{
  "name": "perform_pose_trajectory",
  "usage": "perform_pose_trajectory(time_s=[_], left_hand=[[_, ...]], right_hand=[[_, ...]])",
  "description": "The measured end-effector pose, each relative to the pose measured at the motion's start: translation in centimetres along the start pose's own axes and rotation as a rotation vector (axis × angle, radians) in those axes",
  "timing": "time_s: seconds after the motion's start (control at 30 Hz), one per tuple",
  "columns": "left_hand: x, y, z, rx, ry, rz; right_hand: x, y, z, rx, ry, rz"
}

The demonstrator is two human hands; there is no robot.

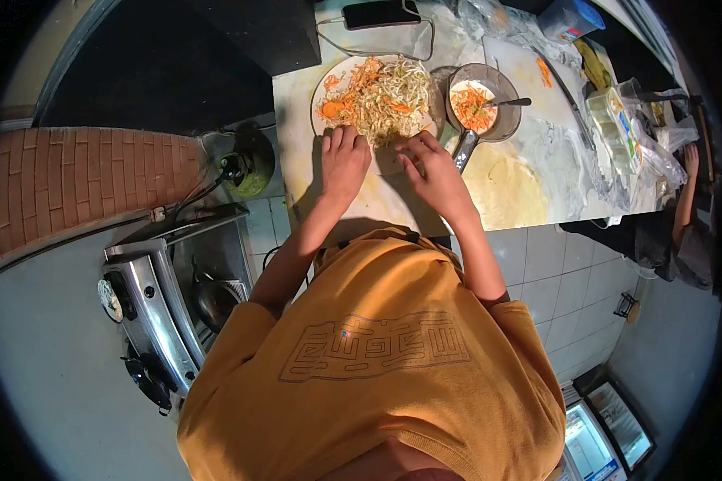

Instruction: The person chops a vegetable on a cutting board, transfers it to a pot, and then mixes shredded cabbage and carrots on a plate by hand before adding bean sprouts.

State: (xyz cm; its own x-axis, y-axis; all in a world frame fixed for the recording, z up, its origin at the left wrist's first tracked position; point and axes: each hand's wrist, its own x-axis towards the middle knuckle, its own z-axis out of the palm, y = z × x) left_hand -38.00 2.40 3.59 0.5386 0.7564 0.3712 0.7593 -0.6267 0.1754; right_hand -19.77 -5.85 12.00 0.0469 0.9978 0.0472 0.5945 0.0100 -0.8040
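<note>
A round plate [316,94] on the marbled counter is heaped with bean sprouts [405,84] and shredded carrot [364,74]. At its near edge, my left hand [346,164] has its fingers bent over the rim, their tips partly hidden. My right hand [440,175] is beside it at the right, thumb apart from the fingers, fingertips by the edge of the heap. I see nothing held in either hand. Right of the plate stands a saucepan [509,124], its black handle [466,147] towards me. Inside are a white mixture with carrot shreds [472,108] and a spoon [515,102].
A phone [381,14] with a cable lies at the back. Carrot strips [544,72] rest on a white board [513,62]. A plastic container [614,128] and bags stand at the right, near another person's arm [686,192]. A stove [156,309] is at lower left.
</note>
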Motion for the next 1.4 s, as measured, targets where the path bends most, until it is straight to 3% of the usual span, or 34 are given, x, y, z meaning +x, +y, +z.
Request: perform_pose_trajectory(time_s=[0.53,0.83,1.0,1.4], left_hand=[[-0.1,-0.1,-0.7,-0.052,-0.063,0.046],[0.0,-1.7,-1.3,-0.185,0.038,-0.101],[-0.6,-1.1,-2.0,-0.328,-0.089,-0.052],[-0.4,-0.7,-0.7,-0.214,-0.062,-0.005]], right_hand=[[-0.2,0.6,0.3,0.010,-0.028,-0.001],[-0.1,0.5,0.0,-0.032,-0.009,0.037],[0.2,0.6,-0.1,-0.064,0.002,0.015],[0.5,0.3,0.8,-0.058,-0.065,0.025]])
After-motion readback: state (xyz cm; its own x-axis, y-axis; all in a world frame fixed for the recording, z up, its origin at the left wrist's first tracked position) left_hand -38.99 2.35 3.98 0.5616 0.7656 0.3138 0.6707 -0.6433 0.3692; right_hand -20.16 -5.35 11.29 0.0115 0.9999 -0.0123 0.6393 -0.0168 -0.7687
